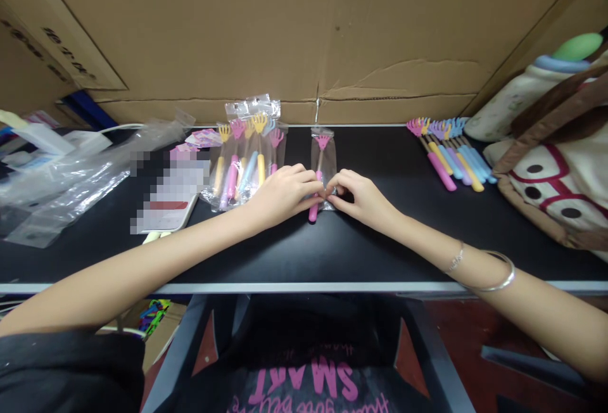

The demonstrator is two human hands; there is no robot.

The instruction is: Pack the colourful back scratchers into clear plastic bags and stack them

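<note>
On the black table (380, 235) lies a pink hand-shaped back scratcher in a clear plastic sleeve (323, 153), its pink handle sticking out of the near end. My left hand (285, 192) and my right hand (358, 194) meet at the sleeve's near end, fingers pinched on the plastic and the handle. Left of them lies a pile of bagged scratchers (247, 153) with yellow, pink and blue handles. At the back right lies a row of unbagged scratchers (449, 153) in pink, yellow, purple and blue.
Crumpled clear plastic bags (71, 178) cover the left end of the table, beside a blurred card or packet (168, 197). A cream and brown fabric bag (555, 166) fills the right end. Cardboard walls (304, 33) stand behind. A silver bangle is on my right wrist.
</note>
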